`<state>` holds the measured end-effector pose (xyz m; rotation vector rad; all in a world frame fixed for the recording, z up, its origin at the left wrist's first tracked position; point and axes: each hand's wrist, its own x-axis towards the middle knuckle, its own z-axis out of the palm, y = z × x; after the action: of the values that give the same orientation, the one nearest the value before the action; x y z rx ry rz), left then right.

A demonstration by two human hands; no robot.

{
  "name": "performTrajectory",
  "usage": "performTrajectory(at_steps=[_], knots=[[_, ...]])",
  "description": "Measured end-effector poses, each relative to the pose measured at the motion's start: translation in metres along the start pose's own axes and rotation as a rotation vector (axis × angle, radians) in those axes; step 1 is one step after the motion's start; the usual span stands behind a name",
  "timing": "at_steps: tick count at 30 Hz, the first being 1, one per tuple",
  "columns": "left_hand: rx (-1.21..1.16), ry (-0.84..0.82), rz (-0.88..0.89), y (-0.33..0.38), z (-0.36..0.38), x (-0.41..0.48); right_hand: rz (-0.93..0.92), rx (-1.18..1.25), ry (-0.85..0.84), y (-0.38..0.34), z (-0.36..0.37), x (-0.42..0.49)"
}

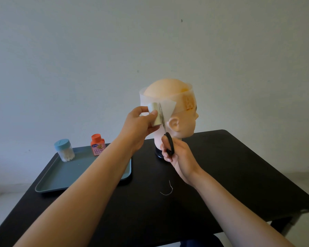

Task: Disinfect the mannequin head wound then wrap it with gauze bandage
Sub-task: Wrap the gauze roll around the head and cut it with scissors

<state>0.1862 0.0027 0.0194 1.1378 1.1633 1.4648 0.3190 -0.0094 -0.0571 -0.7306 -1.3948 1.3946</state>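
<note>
While two bare forearms reach in from the near edge of the matte black rectangular table (221, 166), a short curl of white thread (169, 190) lies loose on the tabletop between them. At about nine o'clock from it sits a shallow grey-blue tray (70, 175) holding a clear jar of cotton swabs with a pale blue lid (64, 150) and an orange disinfectant bottle with an orange cap (97, 145), both parked at the tray's far side, probably because they are finished with.

Further in, the right hand (178, 155) grips black-handled steel scissors (169, 143), fingers curled through the loops. The blades point up toward twelve o'clock, leaning slightly to eleven. Whether they are parted is too fine to tell.

Just above, the left hand (137, 122) pinches a small white gauze roll (155, 114), its axis nearly upright, held just off the head, seemingly to keep the strip taut for cutting.

Beyond stands the peach-coloured bald mannequin head (168, 88), near the table's middle, upright on its neck, long axis vertical, face turned to three o'clock. A translucent white gauze band (168, 102) runs level round it, covering an orange-stained wound patch (188, 102) on the forehead. Wrapping looks nearly complete.

Behind everything is a plain pale wall (96, 50).
</note>
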Motion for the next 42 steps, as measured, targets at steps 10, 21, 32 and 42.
performTrajectory(at_steps=[10, 21, 32, 42], knots=[[0.002, 0.000, -0.001, 0.001, 0.000, -0.001, 0.001, -0.018, 0.067, 0.003, 0.000, 0.010], [0.038, -0.009, 0.006, -0.003, -0.003, -0.001, -0.029, 0.040, 0.012, -0.003, 0.003, 0.009], [0.005, -0.024, -0.003, -0.007, -0.006, 0.000, 0.013, 0.005, 0.076, -0.003, 0.002, 0.011], [0.010, 0.007, -0.010, -0.013, -0.014, 0.000, -0.045, -0.183, -0.019, 0.000, 0.012, 0.007]])
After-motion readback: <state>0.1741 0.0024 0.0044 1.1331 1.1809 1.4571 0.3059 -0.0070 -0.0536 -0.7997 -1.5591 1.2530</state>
